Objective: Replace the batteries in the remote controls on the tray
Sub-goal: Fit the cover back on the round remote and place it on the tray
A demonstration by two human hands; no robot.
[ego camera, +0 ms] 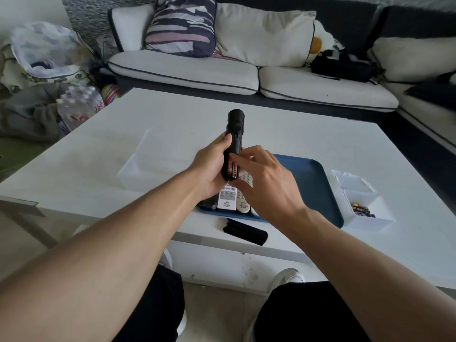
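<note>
My left hand (pixel 211 166) grips a black remote control (pixel 234 134) held above the blue tray (pixel 313 183), its back facing me with the battery bay uncovered. Red batteries (pixel 233 169) sit in the bay. My right hand (pixel 264 178) reaches over the bay, with its fingertips on the batteries. The black battery cover (pixel 245 232) lies on the white table (pixel 172 114) near the front edge. Two white remotes (pixel 233 199) lie on the tray, partly hidden under my hands.
A small white box (pixel 377 218) holding loose batteries stands right of the tray, its lid (pixel 352 181) behind it. A clear plastic container (pixel 145 164) sits left of my hands. A sofa with cushions stands beyond the table.
</note>
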